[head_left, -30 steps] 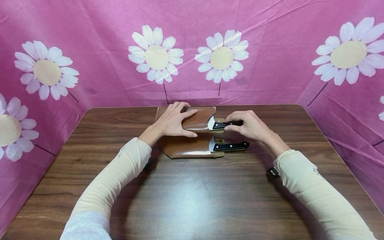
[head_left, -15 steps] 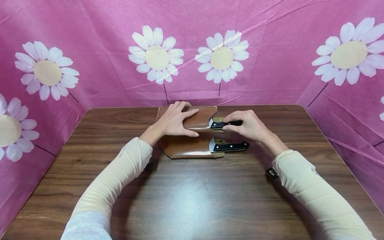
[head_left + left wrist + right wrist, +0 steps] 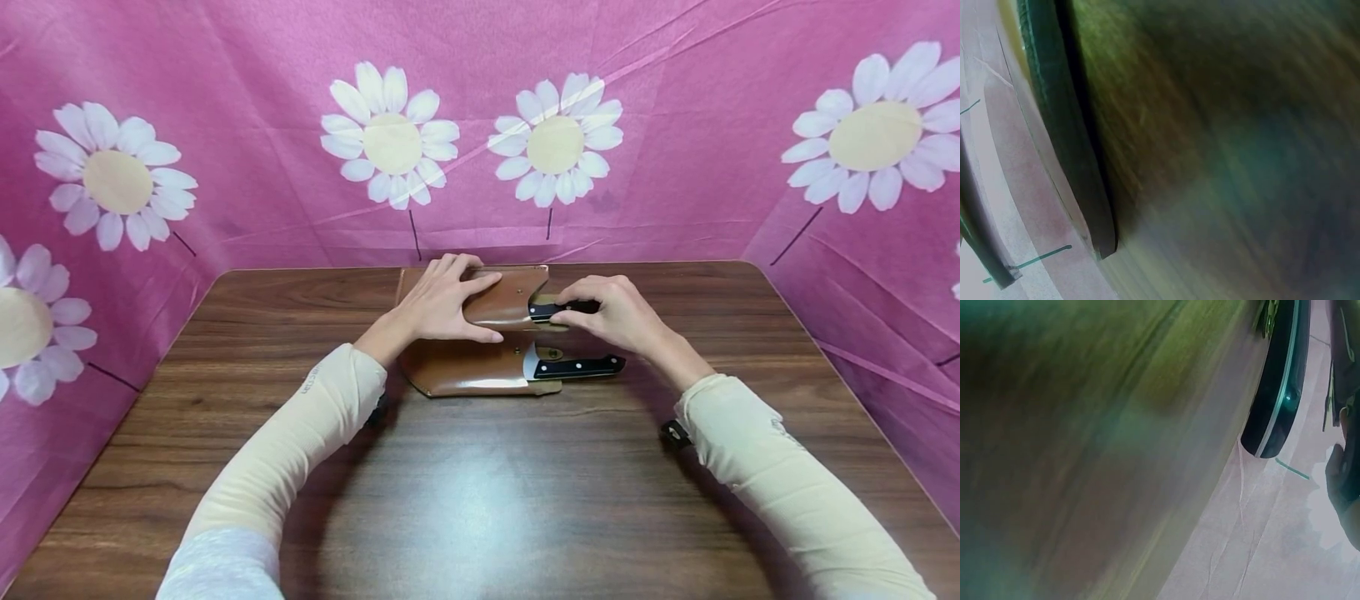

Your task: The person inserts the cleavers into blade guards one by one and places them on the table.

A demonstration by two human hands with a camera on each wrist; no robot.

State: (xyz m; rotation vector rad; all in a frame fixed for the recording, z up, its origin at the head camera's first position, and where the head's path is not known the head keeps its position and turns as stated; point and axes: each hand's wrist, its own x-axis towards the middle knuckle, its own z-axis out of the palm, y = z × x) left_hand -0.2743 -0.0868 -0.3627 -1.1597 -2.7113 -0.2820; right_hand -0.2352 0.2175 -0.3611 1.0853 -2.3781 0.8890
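Observation:
Two brown leather knife sheaths lie one behind the other at the table's far side. With fingers spread, my left hand (image 3: 438,304) rests on the far sheath (image 3: 510,307). My right hand (image 3: 618,312) pinches the black handle of the far knife (image 3: 542,312) between thumb and fingers; its blade is hidden inside that sheath. In the near sheath (image 3: 468,367) sits a second knife (image 3: 579,367), a strip of blade showing by the handle. The right wrist view catches this near knife's handle (image 3: 1277,387) and part of my right hand (image 3: 1349,481). The left wrist view shows the near sheath's edge (image 3: 1069,131).
The wooden table (image 3: 480,492) stretches toward me, with a bright glare on it. A pink cloth (image 3: 480,225) printed with white daisies hangs behind and along both sides, close to the far sheath.
The far knife has slid left, deeper into its sheath, so the visible strip of blade is gone. My right hand moved left with it; the far sheath and left hand shifted slightly right.

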